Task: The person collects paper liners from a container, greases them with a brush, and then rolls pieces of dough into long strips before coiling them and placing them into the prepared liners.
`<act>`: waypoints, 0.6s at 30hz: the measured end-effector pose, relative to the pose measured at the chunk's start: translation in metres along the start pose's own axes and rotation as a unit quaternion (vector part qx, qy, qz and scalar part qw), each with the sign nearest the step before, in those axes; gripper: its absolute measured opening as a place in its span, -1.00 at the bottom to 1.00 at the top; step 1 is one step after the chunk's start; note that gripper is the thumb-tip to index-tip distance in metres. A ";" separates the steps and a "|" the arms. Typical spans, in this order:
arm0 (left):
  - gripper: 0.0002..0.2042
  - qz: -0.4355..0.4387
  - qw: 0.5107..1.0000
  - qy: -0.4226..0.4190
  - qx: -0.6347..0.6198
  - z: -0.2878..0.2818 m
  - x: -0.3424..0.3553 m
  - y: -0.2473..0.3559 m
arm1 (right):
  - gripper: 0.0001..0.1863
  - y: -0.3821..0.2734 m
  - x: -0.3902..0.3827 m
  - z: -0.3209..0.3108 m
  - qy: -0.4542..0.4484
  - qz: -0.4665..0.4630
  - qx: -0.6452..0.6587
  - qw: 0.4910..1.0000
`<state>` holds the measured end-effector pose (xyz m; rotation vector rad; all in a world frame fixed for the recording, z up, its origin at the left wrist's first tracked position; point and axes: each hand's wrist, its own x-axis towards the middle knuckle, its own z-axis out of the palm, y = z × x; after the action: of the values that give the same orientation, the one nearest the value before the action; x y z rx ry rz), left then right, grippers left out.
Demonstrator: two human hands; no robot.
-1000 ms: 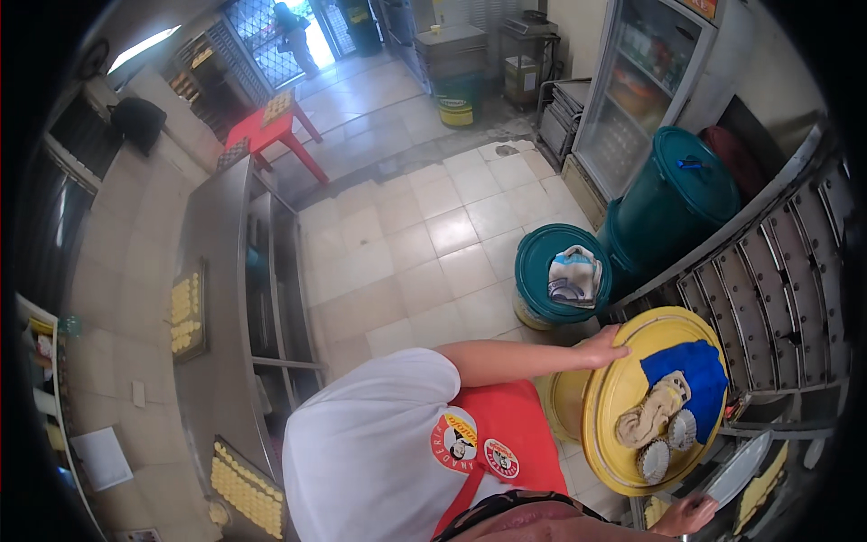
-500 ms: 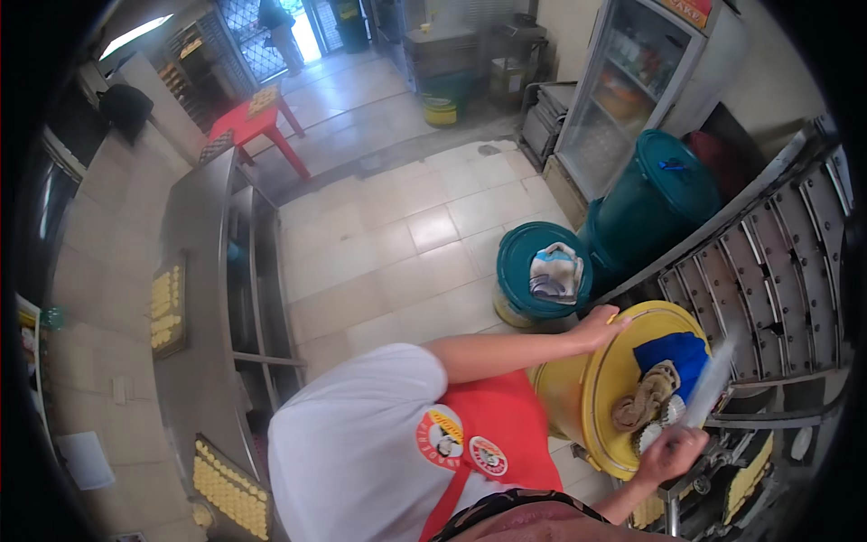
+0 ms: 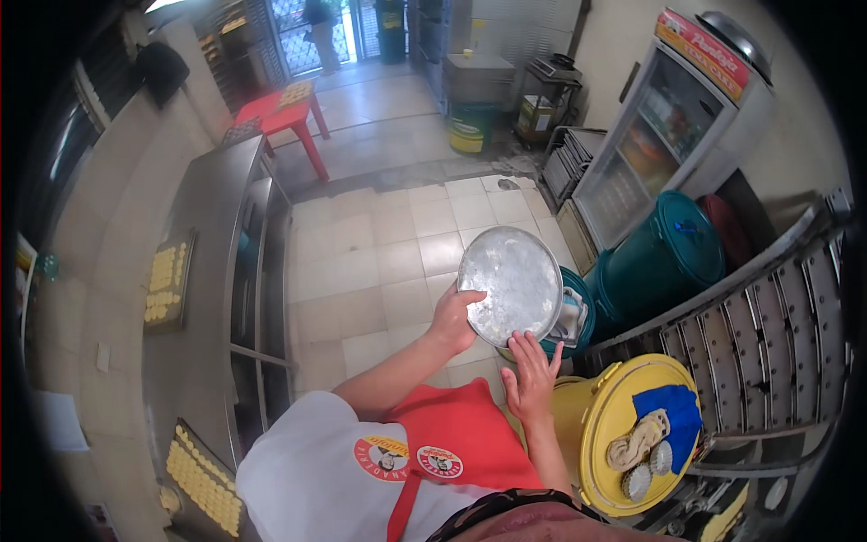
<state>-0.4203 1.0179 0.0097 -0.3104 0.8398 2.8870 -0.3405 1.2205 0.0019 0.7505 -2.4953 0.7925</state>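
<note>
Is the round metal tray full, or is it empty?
Empty: the tray shows its grey face with only whitish marks. The left hand grips its edge; the right hand is open by its rim.

Two round lettered badges (image 3: 381, 458) on red-and-white clothing (image 3: 465, 419), pale-lettered red-orange sign (image 3: 702, 54) on the upright fridge (image 3: 647, 149)

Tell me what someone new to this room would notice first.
Probably the round metal tray near the middle of the view, gripped at its left edge by the left hand, with the open right hand at its lower edge. Next might come the yellow lidded bin at lower right, with a blue cloth and two fluted tins on top, then the bright red apron at lower middle.
</note>
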 end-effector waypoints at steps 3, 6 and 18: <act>-0.51 0.027 0.999 -0.025 0.002 -0.010 -0.010 0.032 | -0.44 0.006 0.014 0.021 -0.055 0.016 -0.015 0.998; -0.48 0.028 0.998 -0.045 0.026 -0.018 -0.012 0.045 | -0.39 0.014 0.041 0.034 -0.063 0.030 -0.055 0.996; -0.47 0.022 0.995 -0.060 0.072 -0.030 -0.004 0.051 | -0.15 0.030 0.075 0.076 -0.101 0.140 -0.051 0.984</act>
<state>-0.4202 0.9585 0.0128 -0.1053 1.0386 2.8310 -0.4331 1.1662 -0.0277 0.4717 -2.8433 0.7033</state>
